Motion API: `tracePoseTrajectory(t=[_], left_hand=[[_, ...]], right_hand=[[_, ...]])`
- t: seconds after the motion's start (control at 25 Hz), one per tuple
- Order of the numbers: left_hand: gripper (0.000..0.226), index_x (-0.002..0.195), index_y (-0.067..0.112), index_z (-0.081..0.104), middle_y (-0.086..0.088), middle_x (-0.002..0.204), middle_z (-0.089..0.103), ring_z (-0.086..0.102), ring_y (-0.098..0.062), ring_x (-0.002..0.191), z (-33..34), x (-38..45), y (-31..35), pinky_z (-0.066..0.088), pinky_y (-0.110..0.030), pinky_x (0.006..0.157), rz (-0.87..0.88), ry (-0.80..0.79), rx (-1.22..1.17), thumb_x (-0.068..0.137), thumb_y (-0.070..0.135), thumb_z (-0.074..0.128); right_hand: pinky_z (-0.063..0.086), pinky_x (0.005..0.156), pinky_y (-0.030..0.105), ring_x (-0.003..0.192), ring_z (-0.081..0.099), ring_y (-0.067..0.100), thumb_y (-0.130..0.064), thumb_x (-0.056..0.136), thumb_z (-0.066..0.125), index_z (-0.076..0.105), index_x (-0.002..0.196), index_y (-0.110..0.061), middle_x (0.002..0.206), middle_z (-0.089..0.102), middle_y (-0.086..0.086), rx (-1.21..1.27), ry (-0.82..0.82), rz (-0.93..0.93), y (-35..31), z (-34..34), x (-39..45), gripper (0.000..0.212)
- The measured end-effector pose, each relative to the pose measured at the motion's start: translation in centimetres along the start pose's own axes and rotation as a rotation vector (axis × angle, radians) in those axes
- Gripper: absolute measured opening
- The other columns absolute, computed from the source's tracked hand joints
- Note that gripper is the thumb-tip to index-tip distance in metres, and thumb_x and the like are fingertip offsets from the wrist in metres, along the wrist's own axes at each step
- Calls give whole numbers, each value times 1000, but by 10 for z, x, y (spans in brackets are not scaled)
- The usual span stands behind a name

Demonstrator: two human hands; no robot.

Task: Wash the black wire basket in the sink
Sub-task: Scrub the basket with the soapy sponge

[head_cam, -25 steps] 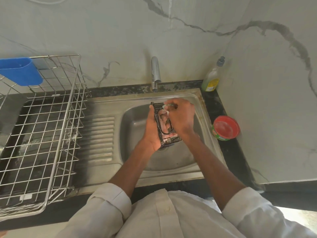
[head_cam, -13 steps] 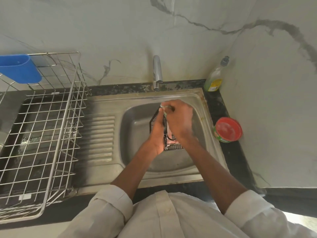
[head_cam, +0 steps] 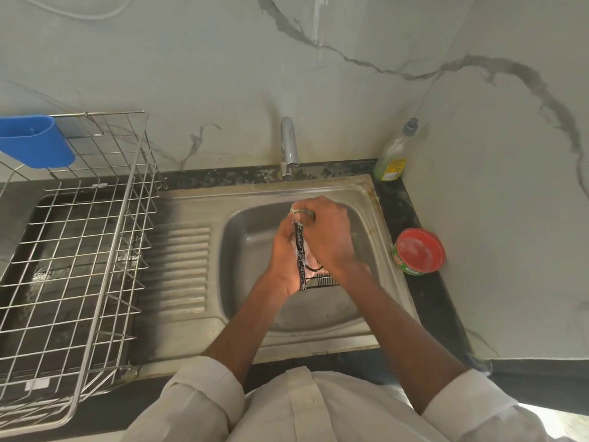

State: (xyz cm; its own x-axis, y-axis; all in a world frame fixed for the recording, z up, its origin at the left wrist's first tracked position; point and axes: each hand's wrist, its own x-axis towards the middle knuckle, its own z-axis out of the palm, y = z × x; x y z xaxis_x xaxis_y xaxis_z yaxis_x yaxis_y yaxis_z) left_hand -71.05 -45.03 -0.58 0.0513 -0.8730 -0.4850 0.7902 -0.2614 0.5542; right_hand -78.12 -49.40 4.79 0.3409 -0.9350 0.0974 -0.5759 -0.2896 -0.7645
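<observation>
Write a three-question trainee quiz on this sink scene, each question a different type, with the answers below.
1. True or false: the black wire basket is held over the sink bowl between the left hand and the right hand.
2. Multiple choice: what stands in the corner behind the sink? A) green soap bottle B) kettle C) stack of plates
3. Fill in: the red-topped round tub sits on the counter to the ____ of the sink.

Key: 1 true; 2 A; 3 right
</observation>
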Motion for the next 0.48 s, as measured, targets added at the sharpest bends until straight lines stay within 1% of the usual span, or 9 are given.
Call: tracePoseTrajectory(t=[0.08,0.2,0.24,0.28,0.32,0.36,0.4,0.44,0.48], left_hand=[[64,84,17,82,-7,84,75,74,-21,79,-2,1,1,57,-30,69,-5,-2,-4,109,49,33],[60,88,19,79,-5,90,69,68,-25,84,-4,1,-1,57,-43,83,-17,-18,49,106,58,37],[63,86,21,79,-3,90,70,67,-27,86,-4,1,-3,55,-53,92,-40,-30,93,105,63,36],[65,85,22,79,-2,89,71,67,-28,89,-3,0,-3,50,-62,100,-70,-54,138,104,66,34],[66,88,22,79,-2,89,72,67,-29,90,-3,0,-3,49,-64,103,-79,-66,169,104,67,33],[65,91,21,78,-2,88,73,68,-27,88,-1,-1,-3,54,-57,99,-73,-66,186,104,65,33],[63,93,20,78,-4,87,72,69,-25,84,-1,0,-3,61,-46,88,-58,-61,193,105,63,33],[61,95,19,76,-4,88,71,69,-24,83,-2,1,-3,61,-38,77,-47,-51,187,105,61,34],[58,98,19,73,-5,92,69,68,-25,85,-4,2,-2,60,-38,75,-41,-59,179,104,63,36]], right_hand=[[55,87,27,99,69,16,3,90,69,78,116,-18,111,73,1,-74,-72,-41,4,1,-1,35],[47,72,10,86,69,12,11,85,69,81,106,-16,102,76,3,-166,42,-15,16,-12,9,36],[50,74,11,87,70,12,11,85,69,81,105,-15,102,78,4,-174,80,39,20,-17,15,35],[55,79,17,89,71,14,10,86,69,81,105,-13,102,78,6,-171,100,85,23,-21,19,32],[59,82,25,90,72,17,9,88,69,80,107,-12,102,78,8,-166,90,98,23,-20,19,30],[60,83,30,89,73,20,7,90,68,80,107,-12,102,78,8,-171,55,72,20,-18,16,28],[59,81,33,88,72,22,5,91,68,80,106,-12,100,76,9,-189,18,27,19,-15,12,26],[58,80,35,87,71,23,4,91,68,81,104,-12,99,75,9,-209,3,-10,19,-13,10,24],[57,79,34,87,70,23,3,89,70,81,102,-13,99,74,8,-219,24,-12,22,-12,13,23]])
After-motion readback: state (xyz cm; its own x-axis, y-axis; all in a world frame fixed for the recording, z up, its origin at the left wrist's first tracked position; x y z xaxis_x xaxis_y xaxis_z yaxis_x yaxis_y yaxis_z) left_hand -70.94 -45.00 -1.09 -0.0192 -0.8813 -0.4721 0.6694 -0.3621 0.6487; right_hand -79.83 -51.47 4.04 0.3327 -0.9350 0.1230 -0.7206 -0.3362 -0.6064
